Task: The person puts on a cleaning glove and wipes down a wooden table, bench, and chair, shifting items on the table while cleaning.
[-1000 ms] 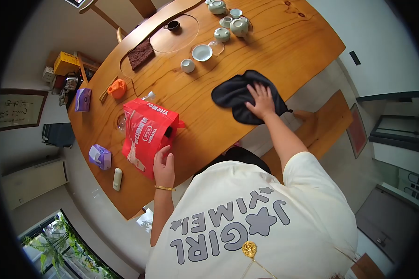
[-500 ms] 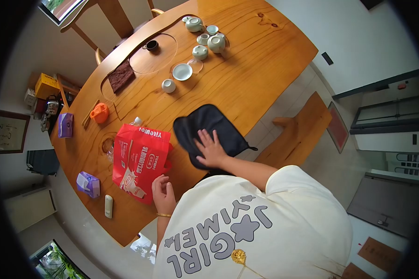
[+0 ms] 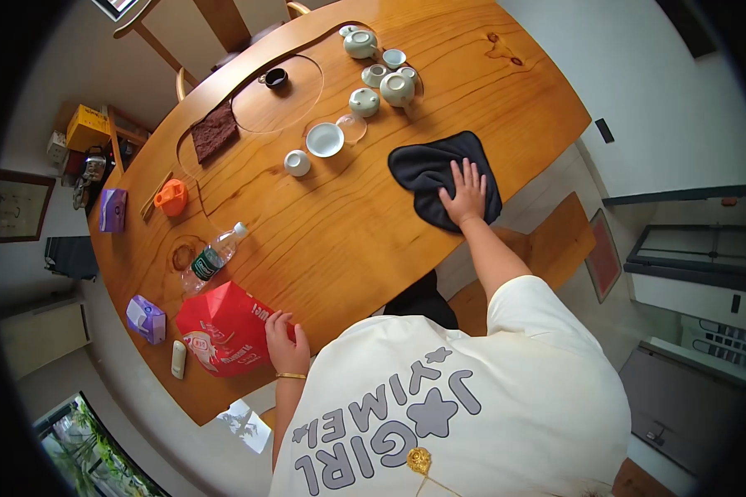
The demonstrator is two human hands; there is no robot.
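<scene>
My right hand lies flat with fingers spread on a folded black cloth, which rests on the wooden table near its edge. At the near side, my left hand touches the edge of a red plastic bag with pale printing. Its thumb stands apart from the fingers, and they do not appear wrapped round the bag. Just beyond the bag, a clear plastic bottle with a green label lies on its side.
White teapots and cups stand on the wooden table. A dark brown cloth, black cup, orange object, purple tissue packs and white remote are also on it. A wooden bench stands at the right.
My right hand and the black cloth have moved away from me and to the right. The red bag has shifted nearer to me and sunk lower, exposing the bottle behind it.
</scene>
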